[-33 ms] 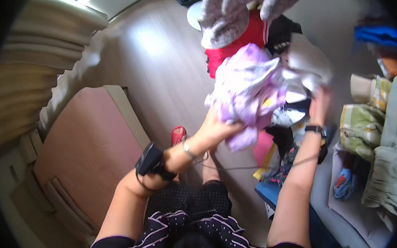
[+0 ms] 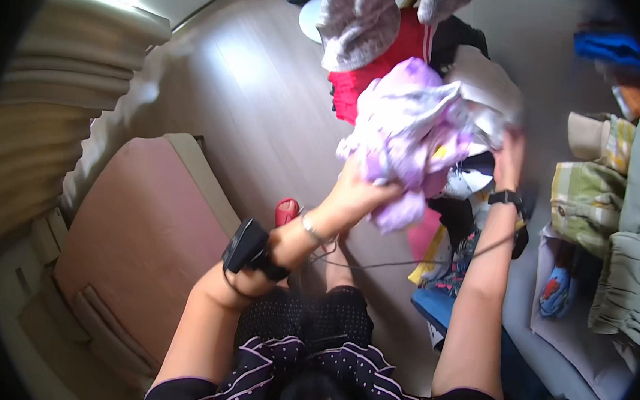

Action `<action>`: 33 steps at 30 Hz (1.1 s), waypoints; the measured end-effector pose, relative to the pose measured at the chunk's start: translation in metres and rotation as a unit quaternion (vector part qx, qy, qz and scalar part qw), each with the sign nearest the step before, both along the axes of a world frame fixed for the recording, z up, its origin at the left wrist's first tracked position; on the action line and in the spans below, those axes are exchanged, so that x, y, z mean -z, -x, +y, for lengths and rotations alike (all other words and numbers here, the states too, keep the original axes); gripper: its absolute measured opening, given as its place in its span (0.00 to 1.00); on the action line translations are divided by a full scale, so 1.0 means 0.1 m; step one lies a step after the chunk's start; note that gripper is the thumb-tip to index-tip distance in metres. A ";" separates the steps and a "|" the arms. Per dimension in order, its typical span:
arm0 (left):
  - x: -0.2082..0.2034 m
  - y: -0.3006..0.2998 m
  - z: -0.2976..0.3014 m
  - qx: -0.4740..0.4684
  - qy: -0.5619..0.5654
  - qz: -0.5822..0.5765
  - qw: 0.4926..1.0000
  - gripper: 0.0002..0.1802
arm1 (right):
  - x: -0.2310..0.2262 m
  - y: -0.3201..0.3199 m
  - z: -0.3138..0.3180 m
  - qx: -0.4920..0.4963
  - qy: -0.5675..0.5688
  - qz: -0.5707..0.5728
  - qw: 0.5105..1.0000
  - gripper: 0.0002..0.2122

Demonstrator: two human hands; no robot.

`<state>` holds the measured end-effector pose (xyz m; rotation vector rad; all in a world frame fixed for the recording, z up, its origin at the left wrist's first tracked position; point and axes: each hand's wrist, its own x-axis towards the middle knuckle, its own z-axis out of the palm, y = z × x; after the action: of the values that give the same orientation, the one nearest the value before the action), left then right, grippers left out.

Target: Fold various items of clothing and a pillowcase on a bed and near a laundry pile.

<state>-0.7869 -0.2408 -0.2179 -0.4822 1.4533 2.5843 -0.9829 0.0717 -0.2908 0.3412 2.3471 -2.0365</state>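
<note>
A crumpled bundle of lilac and white clothing point(image 2: 408, 135) with a small yellow patch is raised before me. My left hand point(image 2: 366, 188) is closed around its lower side. On its right, my right hand point(image 2: 510, 158) is closed at the edge of a whitish cloth point(image 2: 487, 85), partly blurred; its fingertips are partly hidden. Below the right hand lies a mixed heap of clothes, with a pink piece point(image 2: 424, 231) and a dark patterned piece point(image 2: 459, 264). Beyond the bundle are a red garment point(image 2: 351, 90) and a pale grey patterned cloth point(image 2: 360, 30).
On the right, a grey sofa point(image 2: 585, 371) bears a green checked cloth point(image 2: 583, 202), a pale green cloth point(image 2: 636, 247) and a blue item point(image 2: 555, 292). A pink-topped padded piece point(image 2: 144, 231) stands left, near beige curtains point(image 2: 67, 67). A thin cable point(image 2: 405, 266) crosses between my forearms.
My right hand has shifted slightly left with the whitish cloth. The lilac and white bundle sits slightly higher and farther right in the picture, still in my left hand.
</note>
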 end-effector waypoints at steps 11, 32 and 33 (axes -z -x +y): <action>1.26 1.16 0.66 0.196 0.403 -0.025 0.894 0.48 | 0.27 -2.14 -0.29 -0.224 0.169 -0.306 0.910 0.10; 1.97 -1.29 -0.17 0.204 0.227 0.031 0.952 0.22 | 4.62 -1.72 -0.14 0.257 -0.461 -0.170 0.832 0.27; 2.02 -1.34 -0.23 0.212 0.239 0.026 0.947 0.21 | 4.75 -1.75 -0.05 0.256 -0.470 -0.208 0.819 0.28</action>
<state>-0.6527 -0.2640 -0.4197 -0.1231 1.9556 1.9239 -0.8077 0.0671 -0.7658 1.3715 2.9037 -0.5197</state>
